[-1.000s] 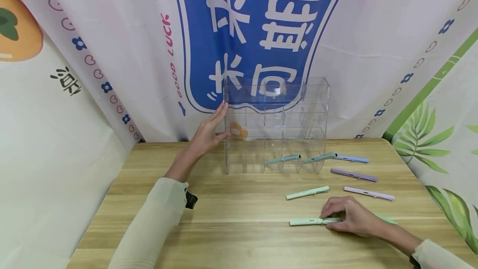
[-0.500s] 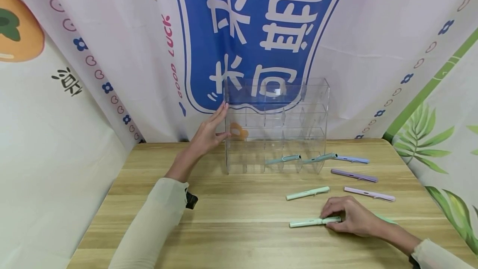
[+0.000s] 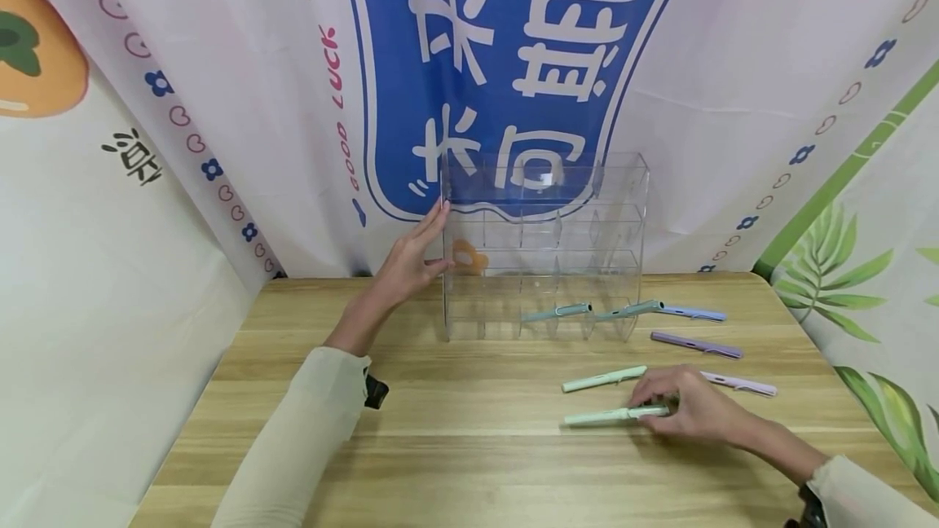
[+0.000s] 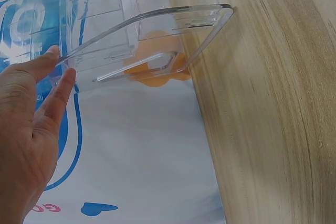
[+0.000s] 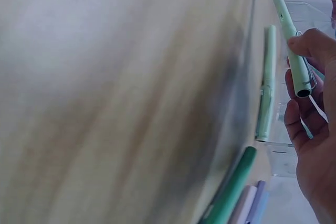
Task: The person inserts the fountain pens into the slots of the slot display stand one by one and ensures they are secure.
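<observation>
My right hand (image 3: 689, 406) pinches a pale green pen (image 3: 605, 416) between thumb and fingers, just over the table; its clip end is partly covered by the fingers. The right wrist view shows that held pen (image 5: 294, 56) tilted, beside a second pale green pen (image 5: 266, 82) lying on the table. My left hand (image 3: 403, 267) touches the left side of a clear acrylic rack (image 3: 539, 259) with straight fingers. Up close, its thumb and a finger meet the rack's edge (image 4: 152, 14). Two teal pens (image 3: 561, 312) (image 3: 631, 310) slant out of the rack's bottom row.
Right of the rack lie a blue pen (image 3: 693, 314), a purple pen (image 3: 697, 345) and a lilac pen (image 3: 741, 384). A darker green pen (image 5: 231, 190) shows in the right wrist view. Behind the wooden table (image 3: 440, 463) hangs a printed curtain (image 3: 697, 104).
My right hand has lifted the pale green pen off the table and moved it slightly away from me, covering part of the lilac pen. The left hand stays at the rack.
</observation>
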### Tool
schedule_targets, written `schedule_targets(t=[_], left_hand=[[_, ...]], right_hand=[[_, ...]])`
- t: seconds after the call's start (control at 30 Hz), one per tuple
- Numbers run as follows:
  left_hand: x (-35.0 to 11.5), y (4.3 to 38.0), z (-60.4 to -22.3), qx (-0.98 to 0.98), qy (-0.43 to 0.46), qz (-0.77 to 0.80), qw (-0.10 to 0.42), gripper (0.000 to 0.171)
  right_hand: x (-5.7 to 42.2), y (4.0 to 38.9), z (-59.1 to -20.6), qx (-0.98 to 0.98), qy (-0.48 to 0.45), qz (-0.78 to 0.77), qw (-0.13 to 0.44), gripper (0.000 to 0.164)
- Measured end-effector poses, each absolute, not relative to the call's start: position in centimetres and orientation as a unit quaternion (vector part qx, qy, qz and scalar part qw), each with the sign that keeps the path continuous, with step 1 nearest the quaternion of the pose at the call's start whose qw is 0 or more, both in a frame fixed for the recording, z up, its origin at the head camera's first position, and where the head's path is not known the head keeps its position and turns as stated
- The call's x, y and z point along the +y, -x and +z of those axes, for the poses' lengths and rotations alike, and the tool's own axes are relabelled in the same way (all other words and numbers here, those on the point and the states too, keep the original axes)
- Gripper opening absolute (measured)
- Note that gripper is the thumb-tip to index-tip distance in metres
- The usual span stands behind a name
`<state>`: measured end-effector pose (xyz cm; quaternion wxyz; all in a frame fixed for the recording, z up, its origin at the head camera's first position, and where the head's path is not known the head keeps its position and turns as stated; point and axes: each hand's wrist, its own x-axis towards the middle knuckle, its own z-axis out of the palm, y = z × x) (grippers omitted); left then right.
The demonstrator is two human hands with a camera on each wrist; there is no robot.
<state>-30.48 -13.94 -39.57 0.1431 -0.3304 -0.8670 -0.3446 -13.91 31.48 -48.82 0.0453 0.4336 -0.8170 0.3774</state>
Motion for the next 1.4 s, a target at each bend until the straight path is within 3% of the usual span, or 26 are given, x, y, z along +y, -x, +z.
schedule_targets(t=[0.57, 1.4], left_hand=[[-14.0, 30.5, -39.7, -0.865, 0.332, -0.350, 0.138, 0.100], [-14.0, 30.4, -39.5, -0.867, 0.328, -0.351, 0.134, 0.100]], right_hand=[[30.2, 15.5, -45.9, -0.822, -0.427, 0.365, 0.094, 0.048], [26.8, 18.4, -41.8, -0.806, -0.453, 0.355, 0.142, 0.038]])
